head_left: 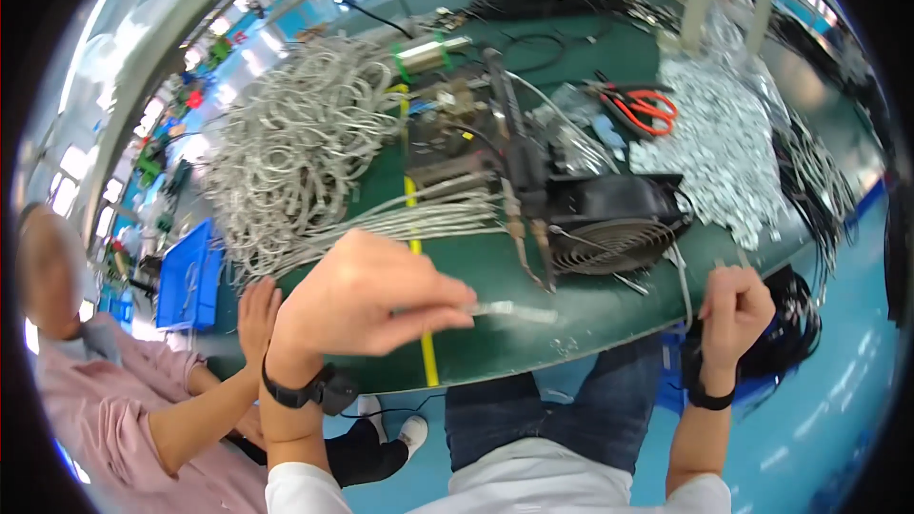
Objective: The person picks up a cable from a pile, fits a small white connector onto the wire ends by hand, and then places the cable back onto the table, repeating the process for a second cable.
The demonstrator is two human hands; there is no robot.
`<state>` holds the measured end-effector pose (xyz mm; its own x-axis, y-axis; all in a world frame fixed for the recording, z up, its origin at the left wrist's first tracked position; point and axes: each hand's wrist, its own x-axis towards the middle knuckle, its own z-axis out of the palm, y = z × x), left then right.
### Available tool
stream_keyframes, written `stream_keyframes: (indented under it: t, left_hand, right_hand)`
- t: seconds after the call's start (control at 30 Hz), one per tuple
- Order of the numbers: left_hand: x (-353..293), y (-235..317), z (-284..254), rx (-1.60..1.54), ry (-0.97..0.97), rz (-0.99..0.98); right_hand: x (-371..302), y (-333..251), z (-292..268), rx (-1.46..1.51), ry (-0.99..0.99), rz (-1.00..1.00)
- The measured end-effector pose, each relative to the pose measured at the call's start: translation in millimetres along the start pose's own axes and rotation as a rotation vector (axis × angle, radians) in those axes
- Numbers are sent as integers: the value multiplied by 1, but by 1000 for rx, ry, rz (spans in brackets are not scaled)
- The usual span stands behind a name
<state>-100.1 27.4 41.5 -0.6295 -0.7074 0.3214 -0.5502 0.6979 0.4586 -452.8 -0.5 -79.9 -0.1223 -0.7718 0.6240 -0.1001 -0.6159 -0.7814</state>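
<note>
My left hand (pixel 367 295) is closed in a pinch over the near part of the green table. A small, thin, whitish see-through piece (pixel 519 310) sticks out to the right from its fingertips; its exact kind is too blurred to tell. At the table's right edge, my right hand (pixel 738 309) has its fingers curled in, close to a heap of small pale pieces (pixel 719 138). Whatever those fingers may hold is hidden. Between the hands and a little farther off stands a black fan (pixel 614 228) with a round wire guard. A row of grey cables (pixel 409 219) lies just beyond my left hand.
A big tangle of grey cables (pixel 295 143) covers the table's left. Red-handled pliers (pixel 640 112) lie beside the pale heap. A dark bench device with metal tips (pixel 519 162) stands mid-table. A co-worker's hand (pixel 255 319) rests beside my left wrist, near a blue bin (pixel 190 276).
</note>
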Motion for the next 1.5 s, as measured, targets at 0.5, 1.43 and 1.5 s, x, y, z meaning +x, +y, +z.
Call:
stream_keyframes:
  t: [0.5, 1.43, 1.5]
  left_hand:
    - [-3, 22, 96, -280, -64, 59]
    - [-7, 20, 116, -520, 49, -92]
    - [-7, 20, 115, -526, 33, -98]
  right_hand:
    - [-61, -59, 44, 362, -513, 345]
    - [-51, -58, 55, 292, -482, 373]
    - [-52, -57, 55, 278, -477, 373]
